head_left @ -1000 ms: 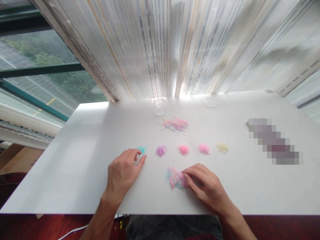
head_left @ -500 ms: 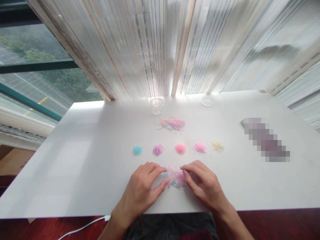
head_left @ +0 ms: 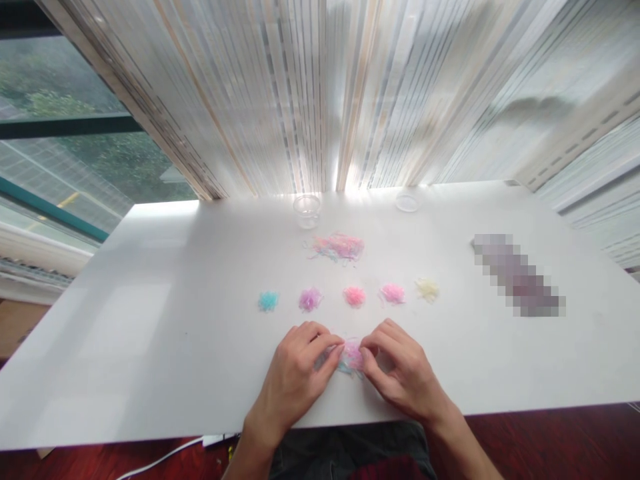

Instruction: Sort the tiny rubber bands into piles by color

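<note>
My left hand rests at the left side of a mixed pastel pile of small rubber bands, thumb and index fingertip pinched together at its edge. On the pile's right, my right hand also has its thumb and index tips closed on the bands. How many bands either pinch holds is too small to see. Beyond my hands lies a row of sorted heaps: blue, purple, coral pink, light pink and pale yellow. Farther back is a larger mixed heap.
A clear round plastic tub stands near the back edge of the white table, with a clear lid to its right. A blurred-out object lies at the right. Striped curtains hang behind the table.
My left thumb and index finger have come together, and the left hand has moved right, closer to the right hand. My right fingertips have closed at the pile. The view has shifted slightly.
</note>
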{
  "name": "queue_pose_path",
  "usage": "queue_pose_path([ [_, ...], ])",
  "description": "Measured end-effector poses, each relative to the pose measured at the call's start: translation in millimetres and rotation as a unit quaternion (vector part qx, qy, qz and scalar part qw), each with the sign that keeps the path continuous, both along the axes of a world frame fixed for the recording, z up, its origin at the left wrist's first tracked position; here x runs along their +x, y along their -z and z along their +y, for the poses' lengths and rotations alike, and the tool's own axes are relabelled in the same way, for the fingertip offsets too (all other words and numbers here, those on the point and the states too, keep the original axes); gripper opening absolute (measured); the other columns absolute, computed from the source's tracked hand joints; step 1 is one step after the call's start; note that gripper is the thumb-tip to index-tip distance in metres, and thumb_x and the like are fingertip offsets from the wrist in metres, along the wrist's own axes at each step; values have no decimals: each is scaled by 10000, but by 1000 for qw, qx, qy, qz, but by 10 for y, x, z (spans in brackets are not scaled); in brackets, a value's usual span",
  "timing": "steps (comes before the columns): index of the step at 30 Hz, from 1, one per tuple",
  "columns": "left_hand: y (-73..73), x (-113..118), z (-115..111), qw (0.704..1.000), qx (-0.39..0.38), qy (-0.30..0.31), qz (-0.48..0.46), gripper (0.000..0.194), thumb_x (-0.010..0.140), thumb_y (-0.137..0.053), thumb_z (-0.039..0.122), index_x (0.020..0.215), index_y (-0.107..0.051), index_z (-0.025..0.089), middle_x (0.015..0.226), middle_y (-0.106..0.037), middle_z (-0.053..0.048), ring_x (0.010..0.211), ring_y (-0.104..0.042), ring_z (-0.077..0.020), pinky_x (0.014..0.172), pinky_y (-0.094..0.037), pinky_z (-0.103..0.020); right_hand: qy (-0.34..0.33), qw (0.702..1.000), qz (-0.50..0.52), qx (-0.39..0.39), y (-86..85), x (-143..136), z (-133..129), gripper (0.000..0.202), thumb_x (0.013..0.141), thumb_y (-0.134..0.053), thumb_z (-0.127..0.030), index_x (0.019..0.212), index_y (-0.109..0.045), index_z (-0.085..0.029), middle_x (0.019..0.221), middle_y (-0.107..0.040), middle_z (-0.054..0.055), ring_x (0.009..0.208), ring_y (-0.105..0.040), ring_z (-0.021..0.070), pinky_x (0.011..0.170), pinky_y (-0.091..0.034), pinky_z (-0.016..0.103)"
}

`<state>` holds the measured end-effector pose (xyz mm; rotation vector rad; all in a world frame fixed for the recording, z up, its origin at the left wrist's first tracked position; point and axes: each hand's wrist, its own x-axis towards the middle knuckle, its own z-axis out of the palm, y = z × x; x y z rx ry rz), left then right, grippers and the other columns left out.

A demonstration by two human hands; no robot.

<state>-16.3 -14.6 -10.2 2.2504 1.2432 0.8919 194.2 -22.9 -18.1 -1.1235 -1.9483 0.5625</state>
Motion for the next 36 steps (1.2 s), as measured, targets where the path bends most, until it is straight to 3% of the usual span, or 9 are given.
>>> queue_pose_path([
  [6,15,-29,-20,997,-29,-8,-74,106,993,-639,175,1037,-728,214,910,-676,-32,808,-640,-155,723,-530,-262,-17,1000,19,-10,6,5,11,92,967,-606,-130,955,-659,-204,818,-652,33,776,-583,185,697,-492,316],
  [14,17,71,-101,991,15,-33,-132,109,968,-678,133,1039,-713,208,891,-660,-9,690,-556,-107,662,-511,-218,-37,999,35,7,18,7,5,103,960,-661,-135,1024,-687,-212,844,-680,35,781,-604,186,706,-510,317],
  [23,100,78,-142,990,-8,-27,-138,128,964,-688,149,1064,-711,226,925,-670,-14,716,-584,-113,657,-523,-212,-26,999,37,17,22,8,-1,92,968,-659,-137,1019,-694,-203,847,-688,39,775,-624,178,692,-524,304],
  [36,92,82,-136,991,-1,-26,-127,107,957,-683,144,1023,-709,225,892,-669,-11,697,-590,-119,642,-522,-216,-14,997,55,43,18,-3,-1,114,957,-668,-122,1030,-687,-207,841,-698,41,761,-631,178,679,-536,300],
])
